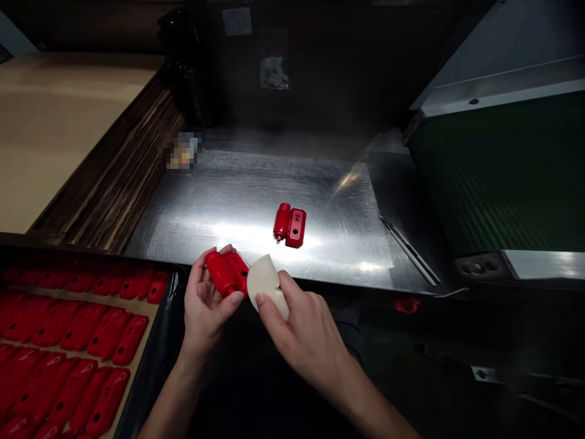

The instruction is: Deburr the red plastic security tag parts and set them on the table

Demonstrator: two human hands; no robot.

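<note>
My left hand (205, 302) is closed around a red plastic part (222, 273), which has a rounded cylinder beside a flat plate with a dark hole. In my right hand (306, 323) is a cream-coloured, half-round pad (265, 283), gripped between thumb and fingers. The pad's edge meets or nearly meets the right side of the held red part; I cannot tell whether they touch. Another red part (297, 227) of the same shape lies on the metal table (237, 189), just beyond my hands.
A box at lower left holds rows of red parts (125, 338) on cardboard. Cardboard sheets (68, 122) are stacked at left. A green conveyor belt (507, 183) stands at right. Tweezers (409, 250) lie near the table's right edge. A small plastic bag (274, 73) is at the back.
</note>
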